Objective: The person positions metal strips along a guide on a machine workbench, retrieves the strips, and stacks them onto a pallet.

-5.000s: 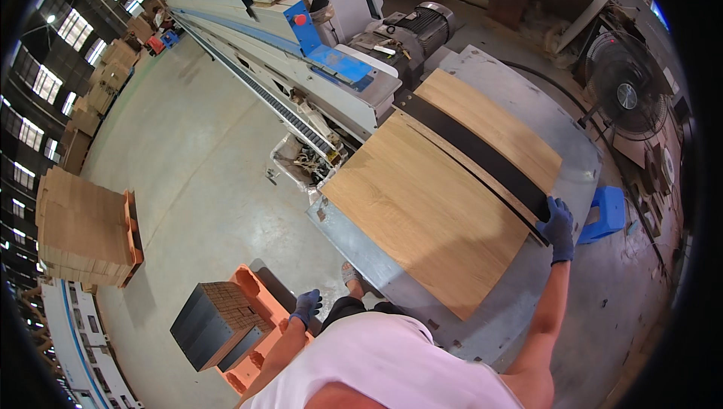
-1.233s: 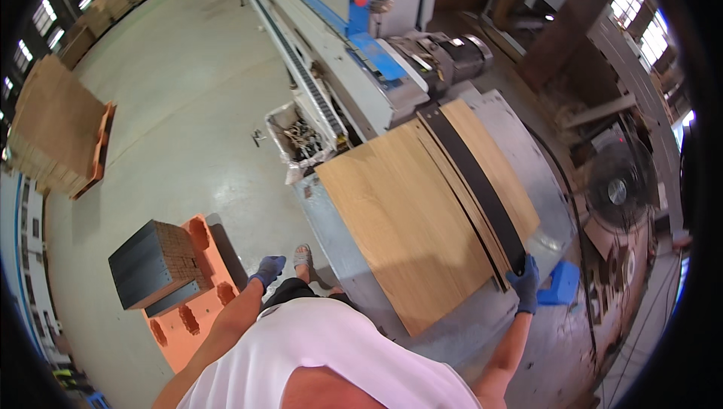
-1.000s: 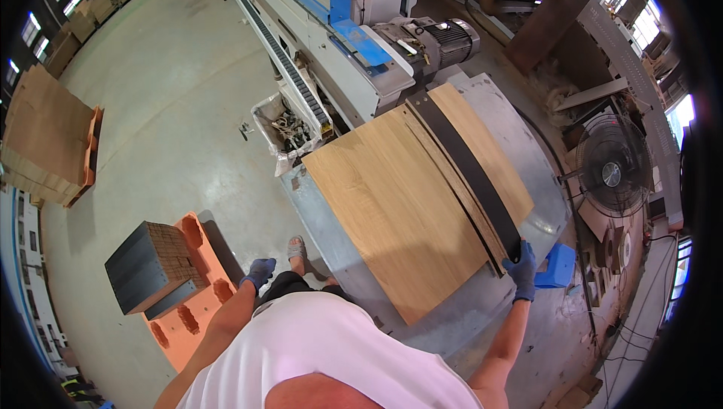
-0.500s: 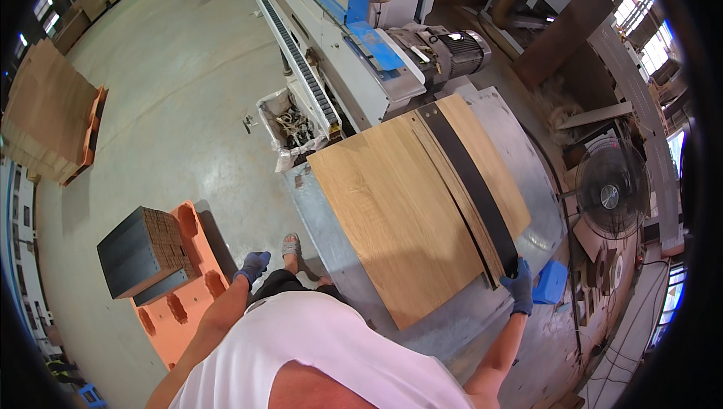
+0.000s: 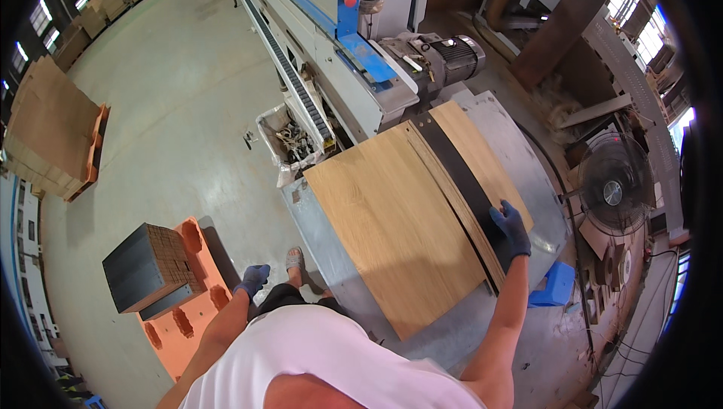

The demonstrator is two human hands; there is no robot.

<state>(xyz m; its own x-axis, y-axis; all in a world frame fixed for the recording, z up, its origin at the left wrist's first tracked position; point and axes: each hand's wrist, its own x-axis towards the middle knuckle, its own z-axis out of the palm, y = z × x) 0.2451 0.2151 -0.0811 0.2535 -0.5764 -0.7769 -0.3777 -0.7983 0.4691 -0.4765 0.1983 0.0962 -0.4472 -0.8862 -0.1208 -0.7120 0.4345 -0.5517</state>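
While gloved hands (image 5: 514, 231) show, right loosely spread, left unclear, long blackish board (image 5: 461, 173), narrow, flat

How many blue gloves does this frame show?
2: one on the left hand, beside the black shorts; one on the right hand, at the long dark board. Others could be hidden.

Strip (image 5: 463, 177) on board (image 5: 392, 228), board on table (image 5: 512, 145), machine (image 5: 354, 81) behind, fan (image 5: 614, 183) right, pallet (image 5: 202, 270) left
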